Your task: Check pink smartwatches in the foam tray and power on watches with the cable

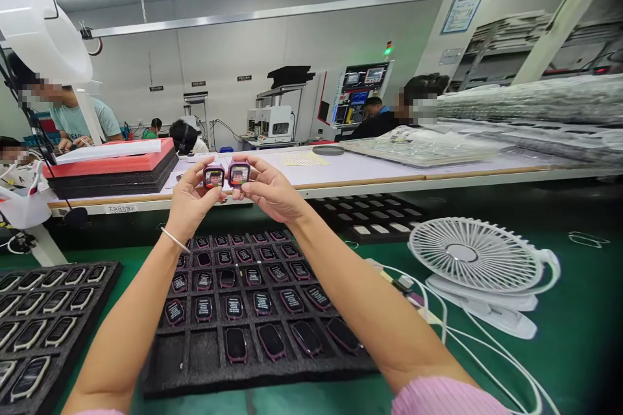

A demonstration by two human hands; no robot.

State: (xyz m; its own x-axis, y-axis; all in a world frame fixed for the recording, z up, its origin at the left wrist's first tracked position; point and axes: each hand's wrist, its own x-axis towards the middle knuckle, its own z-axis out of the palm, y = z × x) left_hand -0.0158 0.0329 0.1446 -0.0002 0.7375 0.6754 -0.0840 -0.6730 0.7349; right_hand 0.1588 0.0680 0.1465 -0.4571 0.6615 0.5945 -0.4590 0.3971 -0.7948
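Note:
My left hand [191,202] pinches a purple-framed smartwatch [214,177] by its edges, its lit screen facing me. Beside it, my right hand [271,189] grips a second purple smartwatch [239,175], also lit with a picture. Both are raised side by side over the bench, close together. Beneath my forearms lies a black foam tray [204,350] with rows of similar purple watches; many screens show white text, and the nearest ones are dark. Two pockets at the tray's front left hold no watch.
Another foam tray [43,324] of pale-framed watches lies at left. A white fan [479,259] and white cables [462,331] occupy the right. Behind stands a raised shelf [370,178] with red and black foam sheets [117,165]. Other people work farther back.

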